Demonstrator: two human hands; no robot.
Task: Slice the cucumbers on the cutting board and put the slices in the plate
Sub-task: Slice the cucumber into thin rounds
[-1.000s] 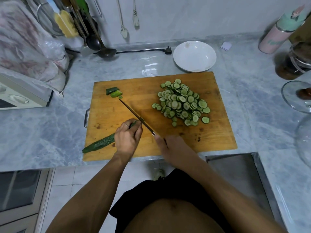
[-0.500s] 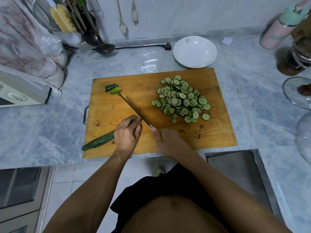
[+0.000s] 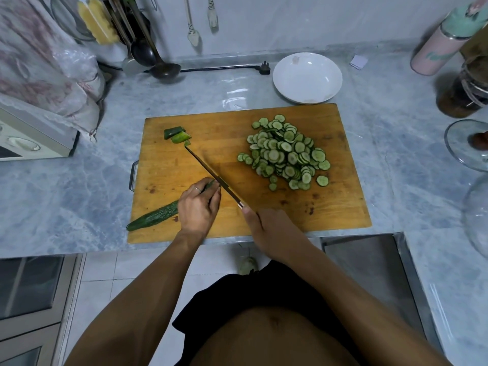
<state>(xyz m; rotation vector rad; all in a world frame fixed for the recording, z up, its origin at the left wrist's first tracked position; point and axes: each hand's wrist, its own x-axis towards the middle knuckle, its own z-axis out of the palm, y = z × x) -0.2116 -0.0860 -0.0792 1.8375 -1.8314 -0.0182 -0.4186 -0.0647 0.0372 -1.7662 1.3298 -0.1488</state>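
Wooden cutting board [image 3: 330, 207] on the marble counter [image 3: 66, 202], empty white plate [image 3: 307, 77] beyond its far edge, heap of cucumber slices [image 3: 285, 151] right of centre, my right hand [image 3: 272, 231] gripping the knife [image 3: 214, 177], my left hand [image 3: 198, 207] curled over the cucumber [image 3: 153, 216] at the near-left corner, end pieces [image 3: 177, 134] far left.

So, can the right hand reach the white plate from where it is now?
Probably yes: the right hand grips the knife, but only the slices lie on the board before the plate.

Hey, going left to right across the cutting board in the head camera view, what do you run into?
Whole cucumber → left hand holding it → knife → right hand on its handle → pile of slices.
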